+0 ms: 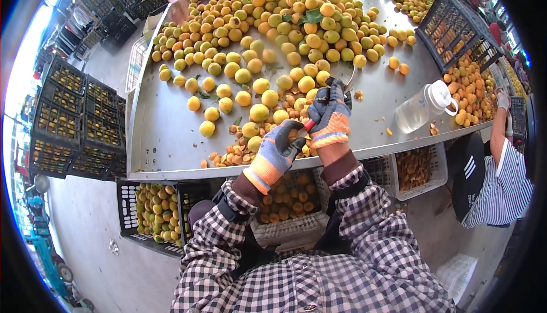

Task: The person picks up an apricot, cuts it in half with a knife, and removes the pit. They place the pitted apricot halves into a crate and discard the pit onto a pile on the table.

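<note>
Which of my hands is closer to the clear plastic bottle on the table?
Right. The right hand, gripping a knife, is left of the bottle, apart from it; the left hand is farther, beyond the right hand.

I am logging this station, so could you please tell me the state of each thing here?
left hand: gloved, fingers curled.
right hand: gloved, shut on the knife.
knife: gripped, blade pointing away towards the fruit.
bottle: lying on its side, lid on.
black crate: tilted on the table, holding fruit.
white basket: below the table, holding fruit pieces.
</note>
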